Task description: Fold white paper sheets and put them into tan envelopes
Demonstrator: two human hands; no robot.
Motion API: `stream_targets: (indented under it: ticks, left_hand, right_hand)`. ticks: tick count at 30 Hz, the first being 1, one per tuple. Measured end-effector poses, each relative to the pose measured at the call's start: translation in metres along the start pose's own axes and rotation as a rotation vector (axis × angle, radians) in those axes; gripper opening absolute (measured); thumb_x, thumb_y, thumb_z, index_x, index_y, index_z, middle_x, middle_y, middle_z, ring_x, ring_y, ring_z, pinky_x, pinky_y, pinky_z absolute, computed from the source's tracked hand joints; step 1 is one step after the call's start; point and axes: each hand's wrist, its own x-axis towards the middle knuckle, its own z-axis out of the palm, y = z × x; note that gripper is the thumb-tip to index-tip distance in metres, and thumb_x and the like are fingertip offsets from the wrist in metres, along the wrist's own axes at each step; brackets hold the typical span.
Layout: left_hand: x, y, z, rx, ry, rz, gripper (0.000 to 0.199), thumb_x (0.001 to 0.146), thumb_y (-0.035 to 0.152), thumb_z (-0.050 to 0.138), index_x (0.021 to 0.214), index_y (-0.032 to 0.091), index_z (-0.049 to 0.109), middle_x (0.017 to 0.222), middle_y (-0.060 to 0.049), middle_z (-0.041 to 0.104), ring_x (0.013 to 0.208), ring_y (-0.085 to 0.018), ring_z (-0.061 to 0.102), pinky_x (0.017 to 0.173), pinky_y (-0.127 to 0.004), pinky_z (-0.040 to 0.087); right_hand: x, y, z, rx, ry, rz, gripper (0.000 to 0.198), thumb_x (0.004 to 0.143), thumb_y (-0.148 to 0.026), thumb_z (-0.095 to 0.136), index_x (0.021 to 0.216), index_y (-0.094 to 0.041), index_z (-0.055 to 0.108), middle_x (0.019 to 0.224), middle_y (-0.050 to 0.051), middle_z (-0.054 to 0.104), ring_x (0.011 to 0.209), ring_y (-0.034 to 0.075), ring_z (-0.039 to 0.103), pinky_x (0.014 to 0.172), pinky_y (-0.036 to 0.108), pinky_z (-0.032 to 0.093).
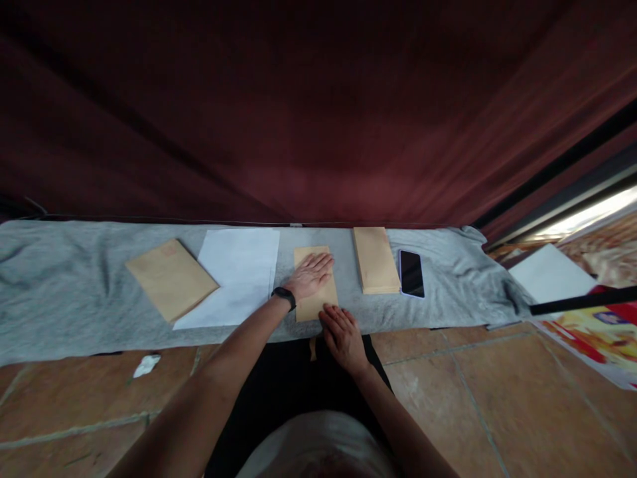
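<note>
A brown paper envelope (309,307) lies flat on the grey cloth in front of me. My left hand (310,274), with a dark band on the wrist, rests palm down across its upper part, fingers stretched out to the right. At the envelope's lower right corner lies my right hand (344,335), fingers extended and their tips touching the edge. Both hands are open, and neither grips anything. Part of the envelope is hidden under the left hand.
White paper sheets (241,272) lie to the left, partly under tilted brown envelopes (172,277). To the right are a stack of brown envelopes (377,259) and a phone (412,273). The grey cloth (64,285) covers the narrow surface before a dark red curtain (298,119).
</note>
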Motion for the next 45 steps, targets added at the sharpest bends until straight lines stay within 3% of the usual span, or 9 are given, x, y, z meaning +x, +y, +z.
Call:
stream_targets:
  ticks: [18, 32, 45]
  left_hand:
    - [-0.022, 0.025, -0.001, -0.029, -0.057, 0.076, 0.056, 0.105, 0.038, 0.024, 0.155, 0.014, 0.031, 0.164, -0.006, 0.026, 0.153, -0.017, 0.018, 0.126, -0.036, 0.01]
    - [-0.049, 0.045, -0.01, -0.093, -0.1, 0.146, 0.057, 0.106, 0.045, 0.025, 0.156, 0.02, 0.029, 0.164, -0.006, 0.027, 0.153, -0.015, 0.019, 0.125, -0.036, 0.011]
    - [-0.08, 0.065, -0.01, -0.086, -0.083, 0.191, 0.055, 0.106, 0.044, 0.027, 0.157, 0.022, 0.028, 0.163, -0.004, 0.03, 0.153, -0.015, 0.02, 0.126, -0.036, 0.012]
  right_hand:
    - [0.003, -0.005, -0.006, 0.03, 0.004, 0.022, 0.043, 0.099, -0.02, 0.049, 0.142, -0.023, 0.053, 0.143, 0.008, 0.058, 0.137, 0.024, 0.049, 0.116, 0.048, 0.037]
    - [0.001, -0.001, -0.004, 0.108, 0.057, 0.023, 0.044, 0.094, -0.018, 0.048, 0.137, -0.022, 0.054, 0.131, 0.01, 0.063, 0.127, 0.024, 0.055, 0.113, 0.05, 0.039]
    - [-0.003, 0.001, 0.0, 0.136, 0.141, 0.053, 0.03, 0.094, -0.018, 0.043, 0.12, -0.023, 0.059, 0.115, 0.01, 0.065, 0.115, 0.025, 0.059, 0.11, 0.051, 0.044]
